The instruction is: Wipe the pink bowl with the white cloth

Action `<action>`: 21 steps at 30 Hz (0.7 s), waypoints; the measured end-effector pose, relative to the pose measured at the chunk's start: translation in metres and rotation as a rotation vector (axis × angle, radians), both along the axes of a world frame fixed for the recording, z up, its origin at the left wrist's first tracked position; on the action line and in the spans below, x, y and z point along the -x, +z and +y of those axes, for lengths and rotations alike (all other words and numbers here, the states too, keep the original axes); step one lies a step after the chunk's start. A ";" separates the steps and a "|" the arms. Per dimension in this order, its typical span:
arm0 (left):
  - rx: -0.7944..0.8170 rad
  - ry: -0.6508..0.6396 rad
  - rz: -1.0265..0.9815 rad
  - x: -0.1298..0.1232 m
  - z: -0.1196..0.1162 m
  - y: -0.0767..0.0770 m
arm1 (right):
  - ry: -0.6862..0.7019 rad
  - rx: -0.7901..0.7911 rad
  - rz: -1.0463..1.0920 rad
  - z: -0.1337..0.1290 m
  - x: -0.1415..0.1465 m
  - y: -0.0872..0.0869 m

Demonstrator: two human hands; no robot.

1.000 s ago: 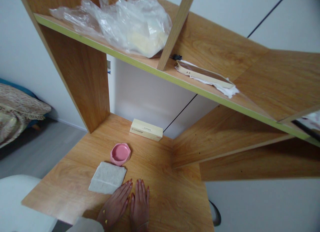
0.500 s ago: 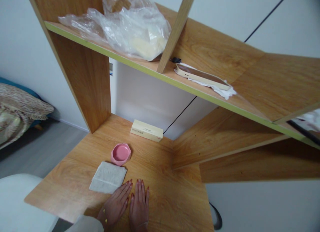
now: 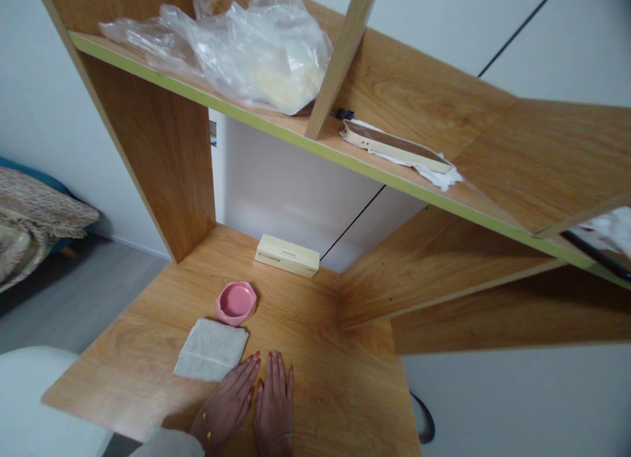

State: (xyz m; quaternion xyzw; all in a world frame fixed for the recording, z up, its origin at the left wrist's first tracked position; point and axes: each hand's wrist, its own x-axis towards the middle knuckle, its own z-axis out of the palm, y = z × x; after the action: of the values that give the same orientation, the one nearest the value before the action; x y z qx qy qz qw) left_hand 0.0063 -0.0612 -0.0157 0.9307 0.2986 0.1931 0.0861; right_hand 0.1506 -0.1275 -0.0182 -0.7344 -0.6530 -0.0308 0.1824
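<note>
My left hand [image 3: 227,399] lies flat on the wooden desk [image 3: 345,391], fingers stretched out, its fingertips close to the right corner of a folded grey cloth [image 3: 211,350]. Beside it my right hand [image 3: 275,398] rests palm down with fingers extended and holds nothing. Just behind the cloth sits a pink ashtray-like dish [image 3: 236,303] with a faceted rim, its inside bare. Farther back, a long cream box [image 3: 286,255] with small print lies near the wall.
Overhead, a shelf [image 3: 236,118] crosses the view. It carries a clear plastic bag [image 3: 266,56] with pale contents and a phone [image 3: 397,144] lying on white tissue. A white chair [image 3: 49,401] stands left of the desk; a blanket-covered seat [image 3: 39,207] is beyond.
The whole view has shifted slightly. Both hands, the cloth, the dish and the box keep their places on the desk.
</note>
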 end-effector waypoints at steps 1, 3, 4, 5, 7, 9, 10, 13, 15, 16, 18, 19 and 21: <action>-0.011 0.002 -0.002 0.000 -0.001 -0.002 | -0.007 -0.006 0.008 0.000 0.001 0.000; -0.023 0.010 0.000 -0.001 -0.002 -0.003 | -0.020 -0.019 0.030 0.001 0.003 0.001; -0.027 0.012 -0.002 -0.001 -0.002 -0.003 | -0.037 -0.027 0.048 0.001 0.005 0.002; -0.029 0.014 -0.003 -0.002 -0.003 -0.002 | -0.060 -0.038 0.069 0.002 0.008 0.002; -0.021 0.017 0.001 -0.002 -0.003 -0.001 | -0.114 -0.067 0.113 0.004 0.012 0.003; -0.006 0.025 0.009 -0.002 -0.003 0.002 | -0.137 -0.092 0.139 0.005 0.016 0.003; 0.005 0.027 0.013 -0.002 -0.003 0.004 | -0.135 -0.101 0.142 0.005 0.016 0.003; 0.028 0.011 0.013 -0.001 -0.002 0.009 | -0.129 -0.111 0.128 0.004 0.013 0.002; 0.032 -0.005 0.008 0.000 -0.001 0.011 | -0.083 -0.082 0.103 0.003 0.008 0.001; 0.029 -0.006 -0.001 0.000 -0.001 0.011 | -0.059 -0.065 0.092 0.002 0.005 0.001; 0.033 -0.004 -0.029 0.001 0.000 0.010 | -0.018 -0.038 0.081 0.001 0.003 0.002; 0.046 -0.004 -0.044 0.001 0.000 0.009 | -0.017 -0.035 0.086 0.002 0.004 0.003; 0.080 0.007 -0.075 0.001 0.001 0.010 | -0.056 -0.053 0.115 0.003 0.007 0.004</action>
State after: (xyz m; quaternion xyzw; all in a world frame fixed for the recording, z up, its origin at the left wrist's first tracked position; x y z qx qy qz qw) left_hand 0.0048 -0.0604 -0.0059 0.9175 0.3058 0.2163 0.1336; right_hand 0.1437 -0.1247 -0.0147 -0.7480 -0.6196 -0.0110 0.2378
